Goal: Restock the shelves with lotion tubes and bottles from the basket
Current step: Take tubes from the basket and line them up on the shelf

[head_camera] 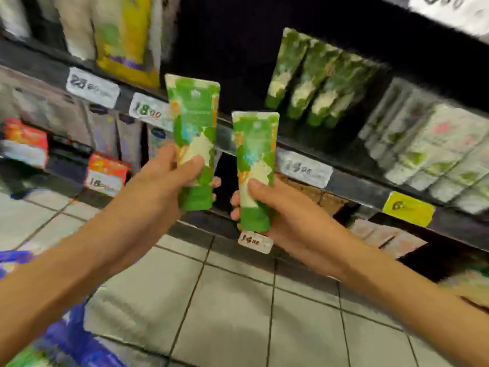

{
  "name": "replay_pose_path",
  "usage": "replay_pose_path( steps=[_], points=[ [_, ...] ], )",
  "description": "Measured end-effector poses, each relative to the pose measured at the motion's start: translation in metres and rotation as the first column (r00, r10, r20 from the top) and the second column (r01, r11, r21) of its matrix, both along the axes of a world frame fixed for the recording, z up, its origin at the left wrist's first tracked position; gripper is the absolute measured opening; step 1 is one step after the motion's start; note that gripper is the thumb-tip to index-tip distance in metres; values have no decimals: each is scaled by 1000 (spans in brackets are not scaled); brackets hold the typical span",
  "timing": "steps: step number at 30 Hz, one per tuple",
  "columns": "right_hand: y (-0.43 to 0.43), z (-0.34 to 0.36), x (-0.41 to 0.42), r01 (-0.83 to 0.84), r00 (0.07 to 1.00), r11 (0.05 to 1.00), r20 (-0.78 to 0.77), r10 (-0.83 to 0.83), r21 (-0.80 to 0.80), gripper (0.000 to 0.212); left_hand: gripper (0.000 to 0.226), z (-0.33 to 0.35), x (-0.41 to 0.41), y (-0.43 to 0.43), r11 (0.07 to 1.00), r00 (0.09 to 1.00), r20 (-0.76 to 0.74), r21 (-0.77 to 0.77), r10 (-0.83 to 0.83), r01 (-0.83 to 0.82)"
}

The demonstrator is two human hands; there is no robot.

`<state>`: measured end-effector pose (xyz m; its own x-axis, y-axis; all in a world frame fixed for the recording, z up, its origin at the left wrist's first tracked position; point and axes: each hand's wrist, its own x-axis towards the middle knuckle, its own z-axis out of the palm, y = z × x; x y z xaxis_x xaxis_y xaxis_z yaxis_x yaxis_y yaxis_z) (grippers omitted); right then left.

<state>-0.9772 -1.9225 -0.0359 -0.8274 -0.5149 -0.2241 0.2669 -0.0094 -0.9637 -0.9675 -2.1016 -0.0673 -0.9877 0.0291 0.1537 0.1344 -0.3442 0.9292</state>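
Standing nearly upright, crimped ends up and caps down, two green tubes are held before the shelf (354, 185). The left hand (161, 181) grips the left lotion tube (195, 123); the right hand (285, 210) grips the right lotion tube (255, 154), set lower and apart from it. Motion blur obscures their printing. A row of matching tubes (312, 83) stands on the shelf. The blue basket (79, 340), cut off at lower left, holds something green and indistinct.

Both arms outstretched, left hand (164, 181) in grip around left tube (195, 115), right hand (280, 210) around right tube (255, 144).
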Motion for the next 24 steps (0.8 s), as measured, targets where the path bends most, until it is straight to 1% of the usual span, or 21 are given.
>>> replay_pose_path(
  steps=[1,2,3,4,5,8,9,12,13,15,16,18,19,22,24],
  points=[
    [11,1,-4,45,998,998,-43,-47,-43,37,15,2,-9,13,997,999,27,70,-41,39],
    [21,3,-7,74,993,994,-81,-81,-83,47,20,12,-15,27,994,994,-6,14,-110,110],
    [30,4,-11,97,987,989,-120,-110,-113,51,24,18,-22,42,993,993,1,-14,-121,121],
    [40,6,-17,118,978,985,-157,-137,-124,49,25,26,-29,52,992,991,29,2,-128,128],
    [49,8,-24,145,969,982,-183,-166,-125,44,26,32,-37,59,995,994,49,-6,-95,96],
    [79,16,-64,303,920,935,-197,-338,-185,34,27,54,-66,73,996,1000,19,-86,17,-15],
    [87,19,-81,370,887,910,-221,-405,-186,33,26,60,-79,78,991,999,-2,-127,43,-43],
    [106,22,-127,583,735,808,-368,-569,-85,37,30,78,-119,95,958,990,-52,-250,133,-142],
    [111,20,-140,631,692,774,-419,-588,-44,39,32,81,-128,100,941,988,-65,-304,138,-151],
    [119,15,-161,694,627,718,-528,-572,47,39,35,78,-143,106,920,991,-73,-369,114,-133],
    [122,14,-170,717,604,692,-570,-557,83,38,37,76,-147,107,904,991,-83,-409,101,-126],
    [125,13,-183,745,578,656,-613,-539,125,40,38,73,-152,105,839,987,-130,-523,96,-150],
    [126,14,-186,758,565,637,-631,-532,142,42,38,72,-154,101,821,983,-151,-545,107,-173],
    [126,13,-192,809,501,561,-704,-504,175,43,36,71,-157,92,845,976,-154,-492,153,-210],
    [126,12,-195,833,472,525,-722,-506,177,44,35,72,-158,88,859,971,-149,-456,185,-234]
  ],
)
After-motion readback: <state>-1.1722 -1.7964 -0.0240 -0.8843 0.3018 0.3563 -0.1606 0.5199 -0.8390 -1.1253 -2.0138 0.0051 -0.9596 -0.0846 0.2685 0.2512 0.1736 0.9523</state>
